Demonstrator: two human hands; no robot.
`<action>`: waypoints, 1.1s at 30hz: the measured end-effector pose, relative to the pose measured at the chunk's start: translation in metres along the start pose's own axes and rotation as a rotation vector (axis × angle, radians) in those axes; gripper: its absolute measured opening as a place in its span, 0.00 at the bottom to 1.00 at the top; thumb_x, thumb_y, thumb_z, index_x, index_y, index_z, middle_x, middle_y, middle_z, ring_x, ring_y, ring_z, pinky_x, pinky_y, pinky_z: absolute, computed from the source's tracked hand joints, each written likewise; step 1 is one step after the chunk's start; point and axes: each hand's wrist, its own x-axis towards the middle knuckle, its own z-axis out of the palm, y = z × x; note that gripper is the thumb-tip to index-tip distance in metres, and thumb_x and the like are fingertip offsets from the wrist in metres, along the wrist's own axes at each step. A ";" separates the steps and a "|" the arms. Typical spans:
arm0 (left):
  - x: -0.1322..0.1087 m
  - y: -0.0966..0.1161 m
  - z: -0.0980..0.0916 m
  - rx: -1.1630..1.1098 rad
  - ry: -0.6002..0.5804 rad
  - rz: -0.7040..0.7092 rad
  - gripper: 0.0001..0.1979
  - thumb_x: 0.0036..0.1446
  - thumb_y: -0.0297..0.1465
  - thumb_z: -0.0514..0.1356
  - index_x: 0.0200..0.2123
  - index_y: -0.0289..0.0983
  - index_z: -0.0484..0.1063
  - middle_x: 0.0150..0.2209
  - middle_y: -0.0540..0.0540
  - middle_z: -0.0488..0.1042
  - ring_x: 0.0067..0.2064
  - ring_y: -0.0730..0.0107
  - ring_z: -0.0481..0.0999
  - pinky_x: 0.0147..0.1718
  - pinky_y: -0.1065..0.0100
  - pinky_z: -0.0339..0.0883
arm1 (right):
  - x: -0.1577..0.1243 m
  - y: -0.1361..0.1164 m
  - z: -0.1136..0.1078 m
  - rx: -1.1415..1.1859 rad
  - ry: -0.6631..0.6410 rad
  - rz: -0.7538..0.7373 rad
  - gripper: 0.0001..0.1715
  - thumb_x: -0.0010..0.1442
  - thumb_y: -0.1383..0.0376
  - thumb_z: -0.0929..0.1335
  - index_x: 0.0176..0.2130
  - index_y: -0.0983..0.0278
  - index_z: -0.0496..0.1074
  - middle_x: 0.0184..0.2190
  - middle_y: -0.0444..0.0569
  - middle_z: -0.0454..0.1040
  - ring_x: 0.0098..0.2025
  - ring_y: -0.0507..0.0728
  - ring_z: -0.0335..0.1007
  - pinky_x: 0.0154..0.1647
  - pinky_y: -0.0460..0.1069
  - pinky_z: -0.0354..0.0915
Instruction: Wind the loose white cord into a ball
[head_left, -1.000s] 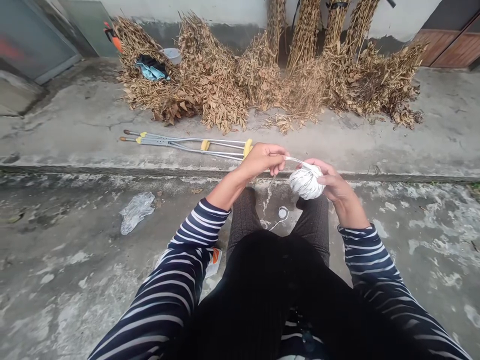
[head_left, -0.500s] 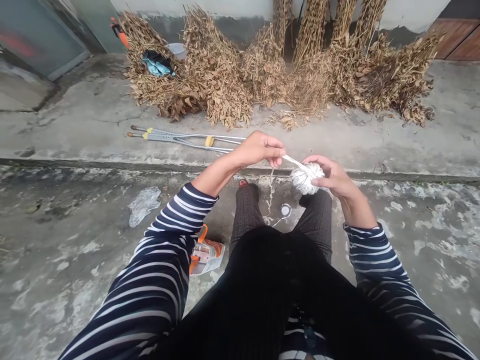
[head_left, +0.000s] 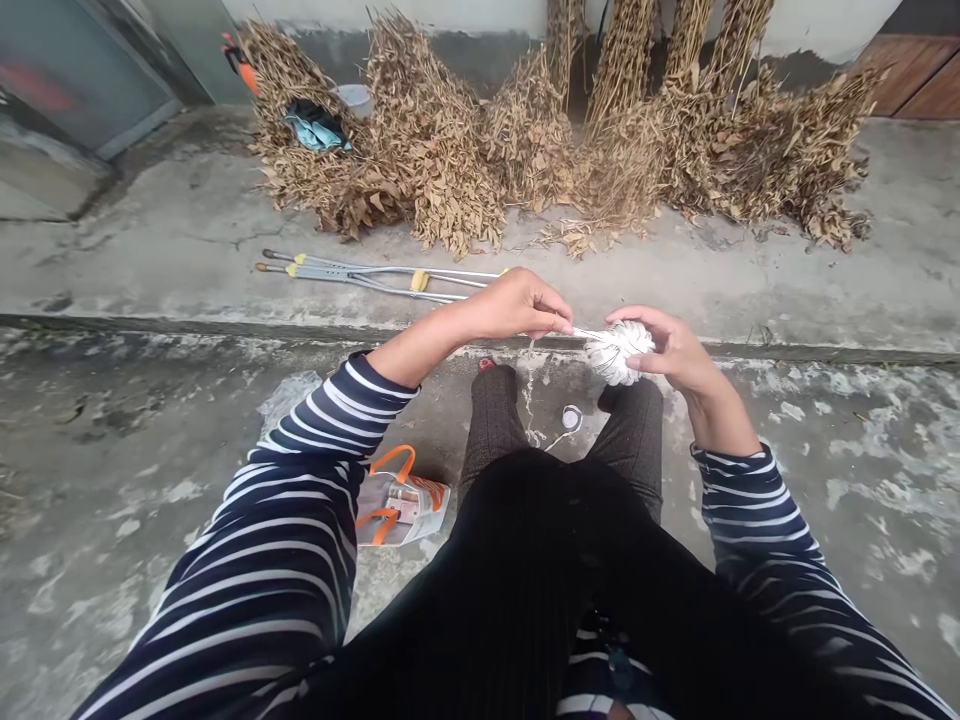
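Note:
My right hand [head_left: 671, 352] is wrapped round a ball of white cloth strip [head_left: 616, 352], held above my knees. My left hand [head_left: 521, 304] pinches the loose white strip [head_left: 583, 333] that runs taut from its fingers to the ball. A frayed tail of the strip [head_left: 531, 395] hangs down from the left hand between my legs. On the concrete below lies a small white ring-shaped thing [head_left: 571, 418] with a thread leading off it. Both arms are in dark sleeves with white stripes.
An orange and white bag [head_left: 401, 500] lies by my left thigh. A pair of metal crutches [head_left: 375, 277] rests on the raised concrete step [head_left: 150, 325]. Bundles of dry brown plants [head_left: 465, 150] lean on the wall, with a blue cloth [head_left: 315, 130] on them.
My left hand dipped from its raised position and drew nearer the ball, and my right hand turned the ball. The camera tilted, and the orange bag came into view.

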 end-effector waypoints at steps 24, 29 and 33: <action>-0.001 -0.003 0.027 -0.085 -0.004 -0.017 0.11 0.62 0.31 0.61 0.41 0.34 0.83 0.23 0.50 0.73 0.22 0.79 0.68 0.26 0.71 0.59 | -0.001 -0.012 0.001 -0.090 -0.013 -0.003 0.28 0.44 0.60 0.82 0.47 0.58 0.84 0.46 0.48 0.81 0.42 0.59 0.71 0.44 0.52 0.68; -0.004 0.005 0.028 0.050 0.025 0.050 0.11 0.61 0.31 0.61 0.36 0.34 0.84 0.20 0.52 0.70 0.23 0.80 0.64 0.26 0.71 0.56 | -0.001 -0.012 0.003 -0.085 -0.028 0.019 0.28 0.44 0.62 0.82 0.47 0.59 0.83 0.45 0.48 0.81 0.41 0.58 0.71 0.43 0.52 0.67; -0.002 0.003 0.031 0.095 0.051 0.064 0.11 0.58 0.26 0.58 0.31 0.33 0.82 0.21 0.52 0.71 0.23 0.80 0.63 0.27 0.71 0.55 | -0.001 -0.013 0.006 -0.082 -0.047 0.016 0.27 0.46 0.64 0.82 0.47 0.58 0.83 0.46 0.47 0.81 0.41 0.57 0.72 0.44 0.52 0.67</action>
